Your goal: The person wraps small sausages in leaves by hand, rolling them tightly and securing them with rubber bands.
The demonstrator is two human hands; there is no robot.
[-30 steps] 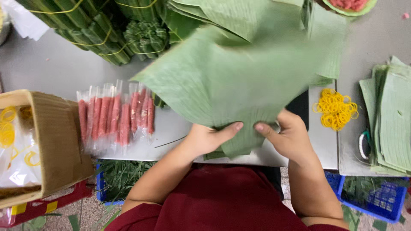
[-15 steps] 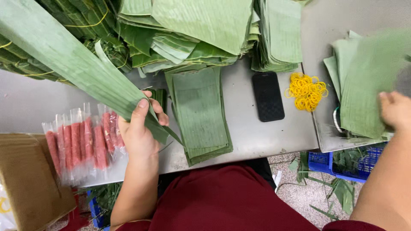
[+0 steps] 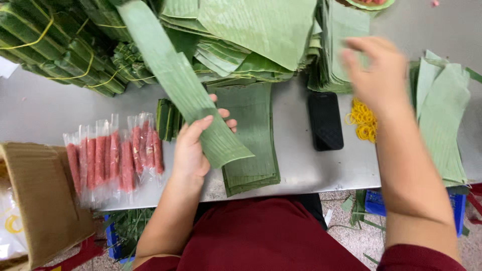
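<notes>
My left hand (image 3: 193,145) grips a long green leaf strip (image 3: 175,80) that runs up and to the left over the grey table (image 3: 45,110). Just right of it lies a flat stack of cut leaf pieces (image 3: 253,135). My right hand (image 3: 379,75) hovers, blurred, with fingers apart and nothing in it, above a pile of yellow rubber bands (image 3: 364,123) and near a stack of leaves (image 3: 442,115) at the right.
Red sausages in clear wrappers (image 3: 113,155) lie at the left beside a cardboard box (image 3: 35,200). A black phone (image 3: 325,120) rests mid-table. Tied leaf bundles (image 3: 55,45) and large loose leaves (image 3: 256,35) fill the back. Blue crates (image 3: 381,203) sit under the table.
My left hand has drawn the leaf strip rightward toward the flat stack. My right hand has left the right-hand leaf pile and swung in over the rubber bands.
</notes>
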